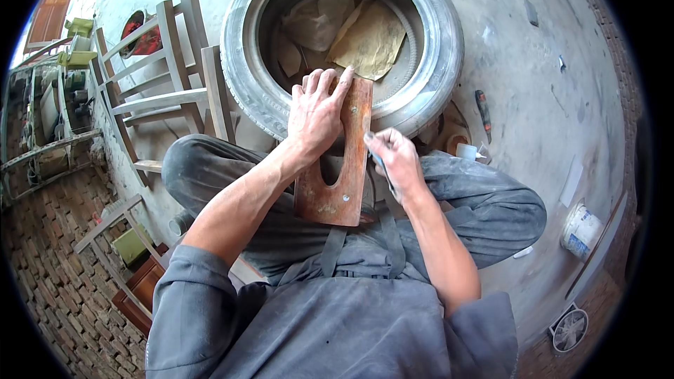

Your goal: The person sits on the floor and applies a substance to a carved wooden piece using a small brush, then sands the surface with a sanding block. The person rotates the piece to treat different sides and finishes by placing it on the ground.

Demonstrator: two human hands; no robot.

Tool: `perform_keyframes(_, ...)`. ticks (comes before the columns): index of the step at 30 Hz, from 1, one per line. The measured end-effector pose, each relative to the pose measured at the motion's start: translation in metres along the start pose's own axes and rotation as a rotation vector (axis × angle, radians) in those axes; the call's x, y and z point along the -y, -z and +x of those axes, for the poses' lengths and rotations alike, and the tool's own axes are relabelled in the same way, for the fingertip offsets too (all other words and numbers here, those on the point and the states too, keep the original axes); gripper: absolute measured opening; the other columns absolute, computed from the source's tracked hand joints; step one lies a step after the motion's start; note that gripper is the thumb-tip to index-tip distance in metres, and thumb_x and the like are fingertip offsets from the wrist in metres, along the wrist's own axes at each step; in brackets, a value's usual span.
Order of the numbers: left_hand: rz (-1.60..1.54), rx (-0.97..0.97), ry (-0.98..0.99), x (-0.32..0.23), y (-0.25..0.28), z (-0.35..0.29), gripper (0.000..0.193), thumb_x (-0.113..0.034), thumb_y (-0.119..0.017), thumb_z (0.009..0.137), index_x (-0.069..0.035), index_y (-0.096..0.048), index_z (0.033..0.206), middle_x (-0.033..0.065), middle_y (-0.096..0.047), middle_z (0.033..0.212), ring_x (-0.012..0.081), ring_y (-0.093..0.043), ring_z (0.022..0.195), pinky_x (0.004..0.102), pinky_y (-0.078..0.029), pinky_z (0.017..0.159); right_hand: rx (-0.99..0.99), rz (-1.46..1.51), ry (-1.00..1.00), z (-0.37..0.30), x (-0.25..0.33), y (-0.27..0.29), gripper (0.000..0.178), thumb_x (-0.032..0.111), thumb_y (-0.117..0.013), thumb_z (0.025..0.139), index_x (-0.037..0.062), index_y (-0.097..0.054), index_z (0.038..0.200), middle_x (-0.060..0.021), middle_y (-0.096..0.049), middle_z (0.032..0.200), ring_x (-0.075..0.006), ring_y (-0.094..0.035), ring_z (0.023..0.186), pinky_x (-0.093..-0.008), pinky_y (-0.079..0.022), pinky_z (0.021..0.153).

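Observation:
A reddish-brown wooden board (353, 168) with a long rounded cutout stands slanted between my knees, its upper end against a worn tire (235, 49). My left hand (317, 114) grips the board near its top, fingers stretched toward the upper edge and the thumb hidden. At the board's right edge, my right hand (397, 158) is closed, thumb toward the wood. From it shows a thin bluish tool (380, 163), mostly covered by the fingers, so its kind is unclear. Pale spots mark the board's face near both ends.
Inside the tire lie a yellowish sheet (371, 38) and crumpled pale plastic (319, 14). Wooden chair frames (165, 63) stand to the left. A dark-and-red hand tool (483, 116) lies on the floor at right, with a small bottle (469, 151), a white bucket (581, 230) and a fan (569, 328).

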State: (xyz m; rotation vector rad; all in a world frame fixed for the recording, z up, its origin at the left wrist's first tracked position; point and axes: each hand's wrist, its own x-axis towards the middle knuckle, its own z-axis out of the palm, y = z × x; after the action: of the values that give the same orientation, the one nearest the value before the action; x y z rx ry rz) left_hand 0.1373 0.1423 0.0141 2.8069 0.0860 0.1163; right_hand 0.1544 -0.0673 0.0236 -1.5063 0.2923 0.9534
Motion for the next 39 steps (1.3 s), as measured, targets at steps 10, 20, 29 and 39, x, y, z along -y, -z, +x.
perform_keyframes(10, 0.005, -0.029, -0.019, -0.001, 0.001, -0.002, 0.086, 0.001, -0.069, 0.076, -0.014, -0.053, 0.159, 0.0133, -0.057, 0.141, 0.0359, -0.050, 0.135, 0.0510, -0.045, 0.100, -0.048, 0.086, 0.084, 0.012, 0.011, -0.004, 0.022, 0.027, -0.081, 0.100, 0.0087, -0.069, 0.101, 0.0055, -0.059, 0.078, -0.0017, -0.047, 0.058, -0.0213, -0.039, 0.049)
perform_keyframes(20, 0.018, -0.012, 0.001, -0.003, 0.003, 0.000, 0.087, 0.000, -0.070, 0.075, -0.014, -0.053, 0.159, 0.0132, -0.057, 0.140, 0.0360, -0.051, 0.135, 0.0509, -0.045, 0.100, -0.011, 0.105, 0.037, 0.025, 0.017, 0.000, 0.029, 0.036, -0.083, 0.096, 0.0116, -0.068, 0.102, 0.0073, -0.058, 0.084, -0.0016, -0.048, 0.065, -0.0201, -0.038, 0.054)
perform_keyframes(29, 0.009, 0.001, -0.012, -0.001, 0.002, 0.000, 0.088, 0.000, -0.070, 0.075, -0.014, -0.052, 0.160, 0.0138, -0.057, 0.141, 0.0367, -0.050, 0.136, 0.0504, -0.045, 0.101, 0.012, 0.151, 0.044, 0.025, 0.016, 0.001, 0.025, 0.028, -0.083, 0.097, 0.0069, -0.070, 0.100, 0.0064, -0.059, 0.081, -0.0015, -0.049, 0.067, -0.0204, -0.040, 0.056)
perform_keyframes(39, -0.005, -0.005, -0.020, -0.002, 0.001, -0.001, 0.086, 0.001, -0.070, 0.076, -0.014, -0.053, 0.159, 0.0126, -0.058, 0.139, 0.0354, -0.050, 0.135, 0.0495, -0.045, 0.100, -0.067, -0.113, 0.207, 0.016, 0.004, 0.000, 0.019, 0.018, -0.081, 0.098, 0.0016, -0.072, 0.097, 0.0027, -0.067, 0.085, -0.0045, -0.054, 0.074, -0.0240, -0.046, 0.066)
